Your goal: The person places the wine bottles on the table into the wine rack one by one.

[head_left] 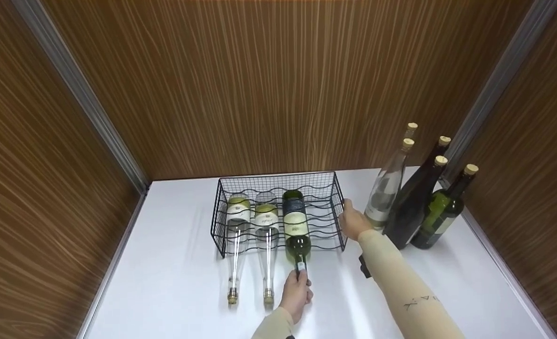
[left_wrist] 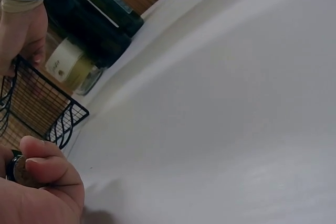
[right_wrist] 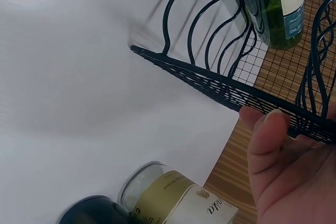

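Note:
A black wire wine rack (head_left: 219, 207) stands on the white table. In its third row from the left lies a green wine bottle (head_left: 296, 223) with a pale label, its neck toward me. My left hand (head_left: 295, 294) grips that neck; in the left wrist view the fingers curl round the corked end (left_wrist: 23, 171). My right hand (head_left: 354, 221) holds the rack's right side, and in the right wrist view its thumb and fingers pinch the wire edge. Two clear corked bottles, one on the left (head_left: 238, 214) and one beside it (head_left: 266, 219), lie in the rack, necks pointing toward me.
Right of the rack, several corked bottles stand close together: a clear bottle (head_left: 383, 197), a dark bottle (head_left: 413, 207) and a green bottle (head_left: 441, 221) among them. My right forearm passes in front of them. Wood-grain panels (head_left: 278, 94) enclose the table at the back and sides.

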{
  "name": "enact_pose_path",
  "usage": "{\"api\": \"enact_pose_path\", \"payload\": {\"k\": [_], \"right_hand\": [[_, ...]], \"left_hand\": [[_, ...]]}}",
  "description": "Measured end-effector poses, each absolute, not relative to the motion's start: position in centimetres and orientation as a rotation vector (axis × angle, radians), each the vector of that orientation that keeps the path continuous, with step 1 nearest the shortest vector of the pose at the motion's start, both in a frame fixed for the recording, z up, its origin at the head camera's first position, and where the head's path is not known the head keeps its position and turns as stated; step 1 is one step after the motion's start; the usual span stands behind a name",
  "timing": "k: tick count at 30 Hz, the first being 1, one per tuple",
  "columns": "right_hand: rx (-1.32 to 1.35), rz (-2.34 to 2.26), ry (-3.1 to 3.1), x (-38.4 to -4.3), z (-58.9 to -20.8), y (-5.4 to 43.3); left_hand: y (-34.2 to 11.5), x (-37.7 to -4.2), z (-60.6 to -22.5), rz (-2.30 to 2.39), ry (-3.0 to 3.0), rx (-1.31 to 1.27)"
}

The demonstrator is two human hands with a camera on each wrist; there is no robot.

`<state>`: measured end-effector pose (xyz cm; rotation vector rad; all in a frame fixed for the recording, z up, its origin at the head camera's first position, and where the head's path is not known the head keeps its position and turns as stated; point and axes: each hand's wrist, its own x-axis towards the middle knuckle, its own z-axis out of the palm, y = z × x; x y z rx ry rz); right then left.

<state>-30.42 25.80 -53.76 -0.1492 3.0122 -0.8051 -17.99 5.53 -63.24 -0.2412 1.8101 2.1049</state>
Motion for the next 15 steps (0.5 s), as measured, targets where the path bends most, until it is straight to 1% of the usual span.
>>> {"api": "enact_pose_path", "payload": {"k": [7, 15], "right_hand": [[-0.159, -0.803, 3.035, -30.6, -53.78, 25.71], [-0.141, -0.819, 2.992, -30.64, -53.91, 25.87]], "left_hand": [[6.03, -18.0, -63.2, 2.092, 1.945, -0.261], [5.69, -18.05, -63.02, 2.012, 1.935, -0.244]]}}
